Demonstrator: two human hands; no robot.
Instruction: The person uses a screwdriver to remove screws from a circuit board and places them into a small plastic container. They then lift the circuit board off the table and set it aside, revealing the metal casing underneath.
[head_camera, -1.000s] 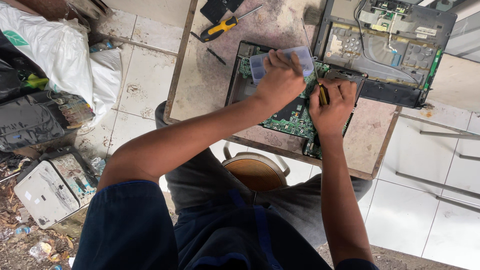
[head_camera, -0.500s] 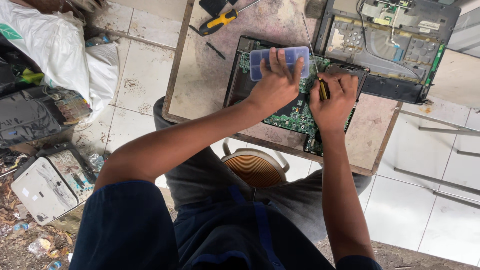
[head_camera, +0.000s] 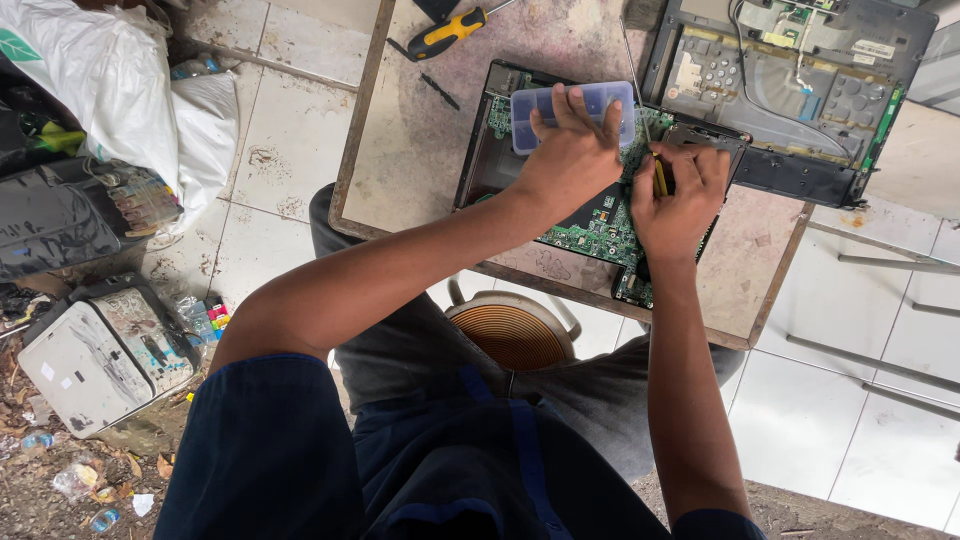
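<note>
While both hands work over the green circuit board (head_camera: 590, 225), the left hand (head_camera: 570, 155) is clamped on a clear plastic box (head_camera: 570, 103) and the right hand (head_camera: 675, 195) is closed round a yellow-handled tool (head_camera: 660, 180).

Board sits in a dark open chassis (head_camera: 490, 165) on a worn table (head_camera: 420, 130), near the table's front edge. Left fingers (head_camera: 565, 105) curl over the box, which is held just above the board's far end. Right hand's tool tip is on the board; exact contact point hidden by the fingers. Second opened device (head_camera: 800, 80), grey with exposed parts, lies just beyond on the right. Yellow-and-black screwdriver (head_camera: 445, 35) lies at the far left of the table, untouched. White bag (head_camera: 110, 90) and a printer (head_camera: 100, 350) on the floor to the left.
</note>
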